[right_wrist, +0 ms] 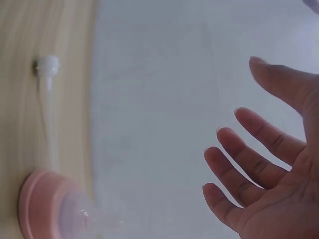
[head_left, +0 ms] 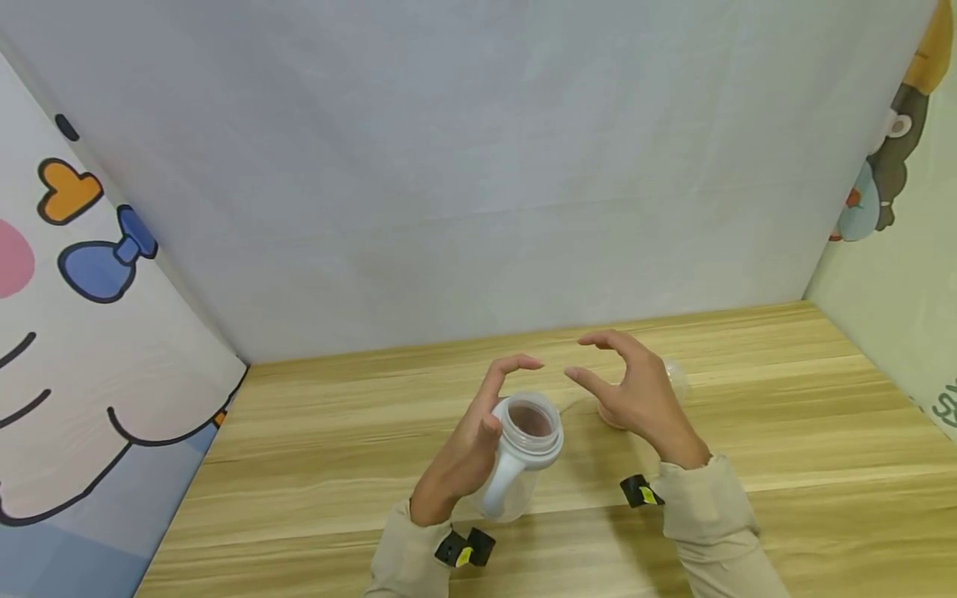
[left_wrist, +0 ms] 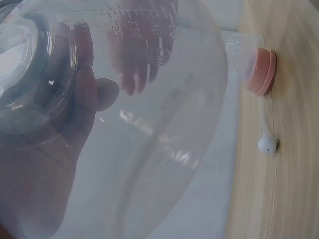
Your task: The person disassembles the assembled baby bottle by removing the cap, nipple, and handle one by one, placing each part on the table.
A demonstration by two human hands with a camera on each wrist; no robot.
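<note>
My left hand [head_left: 465, 455] holds a clear baby bottle [head_left: 516, 497] by its neck and white handle, above the table. The bottle's threaded mouth is uncovered, and measuring marks show on its wall in the left wrist view. Raised to the right of the bottle, my right hand [head_left: 645, 397] holds nothing, with thumb and fingers spread apart. Behind it on the table sits a pink bottle collar [left_wrist: 262, 72] with a clear dome top, mostly hidden in the head view. A straw with a white weighted end [right_wrist: 48, 65] runs out from the collar.
The wood-grain table [head_left: 321, 465] carries these things. A pale cloth wall [head_left: 478, 166] stands at its back edge, with printed cartoon panels at left and right. A small black-and-yellow device [head_left: 641, 492] is at the right wrist and similar ones are at the left.
</note>
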